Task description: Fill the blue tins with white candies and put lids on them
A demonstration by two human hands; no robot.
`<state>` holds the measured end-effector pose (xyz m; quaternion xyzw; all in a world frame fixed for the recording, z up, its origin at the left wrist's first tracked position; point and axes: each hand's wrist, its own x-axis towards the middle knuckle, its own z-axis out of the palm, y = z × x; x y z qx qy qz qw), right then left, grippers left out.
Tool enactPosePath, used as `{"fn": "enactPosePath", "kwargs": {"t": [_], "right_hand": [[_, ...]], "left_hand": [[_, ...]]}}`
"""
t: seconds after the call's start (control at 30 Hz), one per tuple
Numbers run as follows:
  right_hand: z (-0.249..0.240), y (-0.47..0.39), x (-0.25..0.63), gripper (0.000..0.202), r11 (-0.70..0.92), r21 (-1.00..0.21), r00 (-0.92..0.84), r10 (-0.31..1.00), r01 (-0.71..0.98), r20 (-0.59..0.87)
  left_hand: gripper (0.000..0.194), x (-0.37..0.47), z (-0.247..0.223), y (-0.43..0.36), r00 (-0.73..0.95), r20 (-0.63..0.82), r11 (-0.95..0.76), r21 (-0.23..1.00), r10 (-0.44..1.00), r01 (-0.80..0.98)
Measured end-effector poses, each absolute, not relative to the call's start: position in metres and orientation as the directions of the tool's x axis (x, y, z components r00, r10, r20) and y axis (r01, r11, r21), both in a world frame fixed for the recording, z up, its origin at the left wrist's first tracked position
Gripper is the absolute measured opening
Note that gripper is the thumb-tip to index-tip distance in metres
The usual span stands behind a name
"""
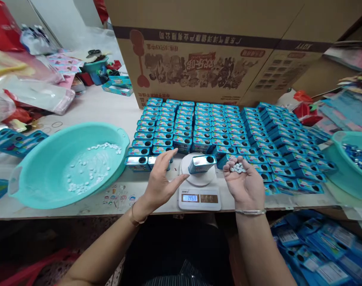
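1. White tabletop (115,109): glossy blue rectangular tin (201,166), probably light and stiff, best gripped by its sides, stands between the hands.
2. Left hand (160,184): half-open, empty.
3. Right hand (248,186): loosely cups small pale-blue tablets (237,167), likely slippery.

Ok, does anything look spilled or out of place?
No spill stands out: the pale pieces lie in the left basin and right hand. The rows of tins at right look askew, set at an angle to the middle rows.

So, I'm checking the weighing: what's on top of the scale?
One blue tin stands on the round plate of the scale. The tin covers the patch of plate beneath it, and its opening looks dark, so its contents can't be seen.
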<state>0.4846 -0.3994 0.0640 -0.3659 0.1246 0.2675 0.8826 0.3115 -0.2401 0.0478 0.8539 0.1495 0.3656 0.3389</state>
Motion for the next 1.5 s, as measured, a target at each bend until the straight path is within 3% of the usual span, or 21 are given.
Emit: {"fn": "enactPosePath", "kwargs": {"t": [0.27,0.53,0.67,0.9,1.1,1.23,1.33,1.5], "right_hand": [[0.072,-0.363,0.490,0.013,0.567,-0.641,0.854,0.389,-0.518,-0.346],[0.068,-0.340,0.486,0.018,0.525,-0.809,0.946,0.306,-0.264,-0.110],[0.069,-0.339,0.484,0.017,0.508,-0.849,0.960,0.281,-0.145,0.005],[0.067,-0.340,0.480,0.015,0.436,-0.898,0.949,0.306,-0.065,0.080],[0.068,-0.342,0.477,0.017,0.407,-0.911,0.929,0.359,-0.068,0.091],[0.080,-0.353,0.481,0.012,0.491,-0.869,0.954,0.285,-0.058,0.097],[0.089,-0.373,0.485,0.011,0.543,-0.839,0.977,0.195,-0.035,0.085],[0.084,-0.410,0.480,0.011,0.589,-0.803,0.993,0.119,-0.090,-0.025]], "left_hand": [[0.067,0.375,0.044,-0.244,0.783,0.521,-0.770,0.632,0.341,-0.085],[0.038,0.415,0.033,-0.249,0.866,0.427,-0.788,0.612,0.260,-0.066],[0.032,0.418,0.030,-0.252,0.869,0.419,-0.753,0.652,0.263,-0.087],[0.027,0.418,0.027,-0.253,0.870,0.406,-0.685,0.719,0.280,-0.115],[0.032,0.422,0.025,-0.255,0.877,0.386,-0.685,0.723,0.288,-0.093],[0.049,0.410,0.031,-0.243,0.859,0.438,-0.709,0.692,0.264,-0.135],[0.054,0.378,0.037,-0.230,0.780,0.507,-0.698,0.704,0.366,-0.130],[0.032,0.303,0.032,-0.231,0.635,0.472,-0.623,0.782,0.612,0.019]]}}
